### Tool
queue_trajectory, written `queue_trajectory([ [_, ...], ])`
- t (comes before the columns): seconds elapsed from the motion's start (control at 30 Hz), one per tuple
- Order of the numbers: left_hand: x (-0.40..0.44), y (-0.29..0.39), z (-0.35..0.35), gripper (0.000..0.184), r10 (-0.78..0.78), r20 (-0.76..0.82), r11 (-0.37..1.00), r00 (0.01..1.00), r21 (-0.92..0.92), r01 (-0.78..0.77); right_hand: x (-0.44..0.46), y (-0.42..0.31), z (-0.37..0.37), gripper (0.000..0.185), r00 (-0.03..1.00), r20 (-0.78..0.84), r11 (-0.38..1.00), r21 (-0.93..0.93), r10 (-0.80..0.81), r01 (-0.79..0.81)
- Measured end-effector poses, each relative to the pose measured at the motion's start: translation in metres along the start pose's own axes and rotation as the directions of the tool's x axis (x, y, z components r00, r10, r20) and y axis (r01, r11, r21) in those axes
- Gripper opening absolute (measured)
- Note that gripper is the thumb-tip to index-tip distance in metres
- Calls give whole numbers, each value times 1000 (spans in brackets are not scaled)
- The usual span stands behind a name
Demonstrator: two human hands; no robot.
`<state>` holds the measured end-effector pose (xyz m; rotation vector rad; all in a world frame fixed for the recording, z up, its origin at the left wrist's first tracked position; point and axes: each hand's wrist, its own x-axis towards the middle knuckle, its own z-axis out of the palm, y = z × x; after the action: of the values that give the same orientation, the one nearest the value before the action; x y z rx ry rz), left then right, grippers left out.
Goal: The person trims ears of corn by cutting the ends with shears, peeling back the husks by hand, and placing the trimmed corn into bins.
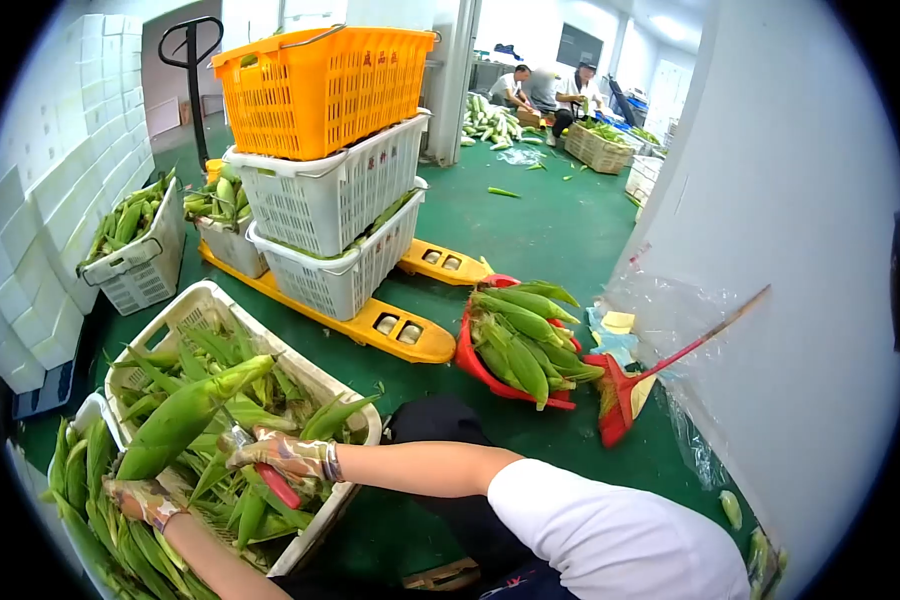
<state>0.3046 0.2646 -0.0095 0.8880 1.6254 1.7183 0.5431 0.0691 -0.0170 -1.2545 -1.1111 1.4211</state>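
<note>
My left hand [145, 502], in a patterned glove, is closed around the lower end of a large green ear of corn in its husk [185, 415]. The ear slants up to the right above the crates. My right hand [285, 455], gloved alike, grips red-handled pruning shears [278, 485]; their metal end is close to the ear, and whether it touches cannot be made out. Below the right hand is a white crate [320, 375] holding loose husks and leaves. Under my left hand, more unhusked corn [95, 480] fills another crate.
A yellow pallet jack [425, 338] carries white crates [330, 190] and an orange crate [320, 95]. A red basket of corn [520, 340] and a red dustpan [620, 395] lie to the right. White boxes [60, 200] line the left wall. Several people [575, 90] sit farther back.
</note>
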Motion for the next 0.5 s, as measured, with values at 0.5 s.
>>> queue_trajectory([
  [0.5,-38,24,-20,41,288,199,957,937,-35,-287,-51,-38,-8,53,929,-113,558,-822,-352,112],
])
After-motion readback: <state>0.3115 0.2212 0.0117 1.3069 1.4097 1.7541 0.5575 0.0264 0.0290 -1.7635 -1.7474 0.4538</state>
